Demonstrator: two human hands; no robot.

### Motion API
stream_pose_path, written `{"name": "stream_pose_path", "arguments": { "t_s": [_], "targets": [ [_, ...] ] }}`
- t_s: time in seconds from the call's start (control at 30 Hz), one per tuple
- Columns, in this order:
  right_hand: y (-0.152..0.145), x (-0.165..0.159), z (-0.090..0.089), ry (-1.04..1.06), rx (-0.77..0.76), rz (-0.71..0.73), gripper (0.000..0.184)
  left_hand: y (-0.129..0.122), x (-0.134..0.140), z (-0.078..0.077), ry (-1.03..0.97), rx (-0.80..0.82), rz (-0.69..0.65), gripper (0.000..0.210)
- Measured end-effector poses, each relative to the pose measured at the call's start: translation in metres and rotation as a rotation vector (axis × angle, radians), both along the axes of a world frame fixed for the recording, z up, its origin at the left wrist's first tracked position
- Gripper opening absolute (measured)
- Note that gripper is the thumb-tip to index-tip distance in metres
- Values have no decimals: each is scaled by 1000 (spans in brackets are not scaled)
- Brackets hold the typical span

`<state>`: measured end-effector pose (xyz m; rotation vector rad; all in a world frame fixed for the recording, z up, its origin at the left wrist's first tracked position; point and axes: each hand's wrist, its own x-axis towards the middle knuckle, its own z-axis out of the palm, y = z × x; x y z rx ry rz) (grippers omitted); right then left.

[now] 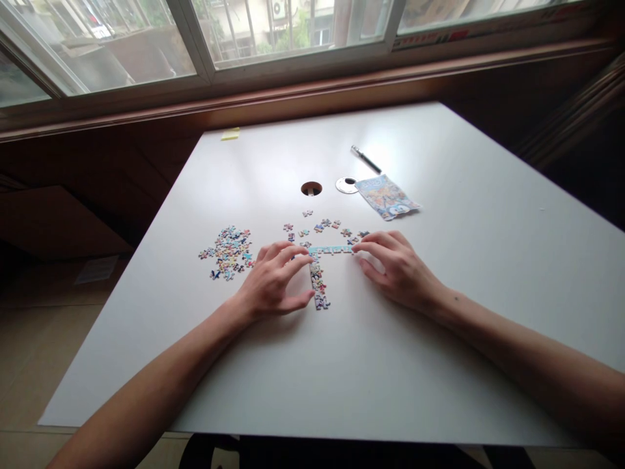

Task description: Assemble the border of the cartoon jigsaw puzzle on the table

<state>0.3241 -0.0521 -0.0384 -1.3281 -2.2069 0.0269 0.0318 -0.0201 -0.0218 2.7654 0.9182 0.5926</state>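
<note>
Joined jigsaw pieces form a corner on the table: a light blue top strip (pixel 332 249) and a side strip (pixel 318 283) running down from its left end. My left hand (pixel 274 277) rests to the left of the corner, fingers apart, with the fingertips at the side strip's outer edge. At the right end of the top strip is my right hand (pixel 393 264), its index fingertip touching that end and the thumb held apart from it. Neither hand grips a piece. Several loose pieces (pixel 326 223) lie in an arc just beyond the top strip.
A heap of loose jigsaw pieces (pixel 229 251) lies on the left of the white table (pixel 390 378). Toward the back are a picture sheet (pixel 389 197), a black pen (pixel 366 159), a round cover (pixel 346 185), a cable hole (pixel 311 189) and a yellow note (pixel 230 134).
</note>
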Motion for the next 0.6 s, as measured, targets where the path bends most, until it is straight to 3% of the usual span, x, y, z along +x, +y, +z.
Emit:
{"name": "stream_pose_path", "arguments": {
  "t_s": [0.17, 0.6],
  "targets": [
    [2, 0, -3, 1, -36, -4, 23, -2, 6, -2, 87, -14, 34, 78],
    [0, 0, -4, 1, -60, 4, 25, -2, 5, -2, 144, 8, 8, 73]
  ]
}}
